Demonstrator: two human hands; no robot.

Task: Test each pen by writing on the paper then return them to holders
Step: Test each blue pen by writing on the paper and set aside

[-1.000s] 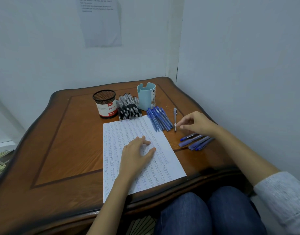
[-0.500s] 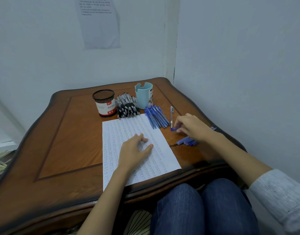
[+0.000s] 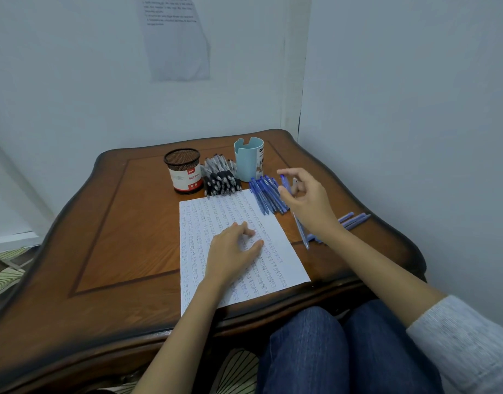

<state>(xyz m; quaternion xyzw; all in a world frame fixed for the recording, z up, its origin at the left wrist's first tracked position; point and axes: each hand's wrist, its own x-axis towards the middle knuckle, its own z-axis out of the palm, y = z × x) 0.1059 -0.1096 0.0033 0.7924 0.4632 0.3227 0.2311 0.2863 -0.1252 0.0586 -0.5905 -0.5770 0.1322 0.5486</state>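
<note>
A sheet of paper covered in rows of writing lies on the table, and my left hand rests flat on it with the fingers spread. My right hand is lifted just right of a row of blue pens, pinching one blue pen between thumb and fingers. Behind the paper lies a pile of black pens, between a black mesh holder and a light blue holder. Loose lilac pens lie to the right, partly hidden by my forearm.
The wooden table stands in a corner, with walls close behind and to the right. A pale pen lies beside the paper's right edge, under my right wrist. My knees are at the table's front edge.
My right hand has risen from the loose pens on the right and moved toward the blue row, now with a blue pen in its fingers. The left hand stayed on the paper.
</note>
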